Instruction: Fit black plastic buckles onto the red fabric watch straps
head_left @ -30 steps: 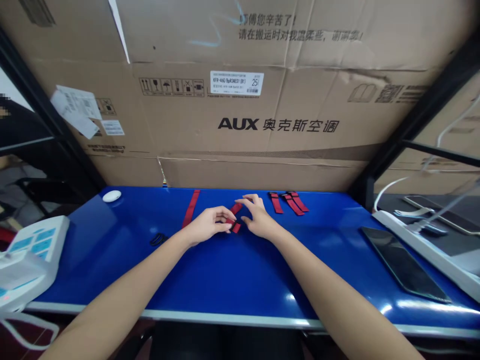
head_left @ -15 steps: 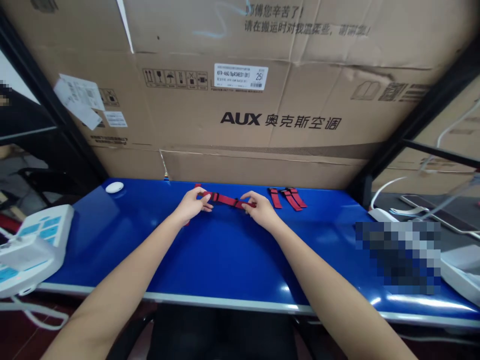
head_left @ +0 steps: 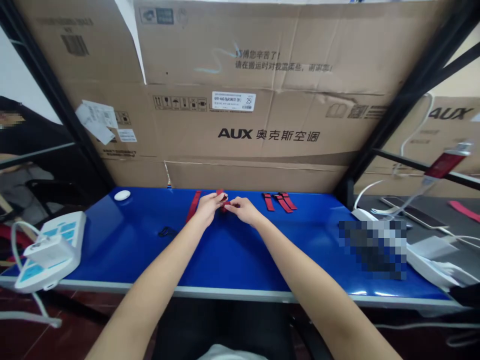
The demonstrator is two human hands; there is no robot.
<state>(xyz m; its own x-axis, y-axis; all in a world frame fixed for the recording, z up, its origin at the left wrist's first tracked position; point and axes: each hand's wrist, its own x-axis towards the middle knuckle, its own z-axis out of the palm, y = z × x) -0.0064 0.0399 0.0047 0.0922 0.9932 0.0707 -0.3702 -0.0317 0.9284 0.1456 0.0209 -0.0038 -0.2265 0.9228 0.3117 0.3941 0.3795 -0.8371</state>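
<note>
My left hand [head_left: 209,207] and my right hand [head_left: 244,210] are close together above the far half of the blue table. Both pinch a red strap [head_left: 220,192] between them; it is bunched or folded, and the fingers hide much of it. Left of my left hand, another length of red strap [head_left: 194,205] lies on the table, and I cannot tell if the two join. A small black item [head_left: 167,231] rests near my left forearm. To the right of my right hand lie several red straps [head_left: 268,202] with black buckles.
A large cardboard panel [head_left: 195,140] stands along the back of the blue table [head_left: 232,260]. White power strips lie at the left [head_left: 77,235] and right [head_left: 423,265]. A white oval object [head_left: 122,195] sits at the back left. Black frame posts [head_left: 356,170] flank the table.
My hands have come together, and the strap stretched between them is now bunched. The camera view has shifted, bringing the strap and the black item on the left into clearer sight.
</note>
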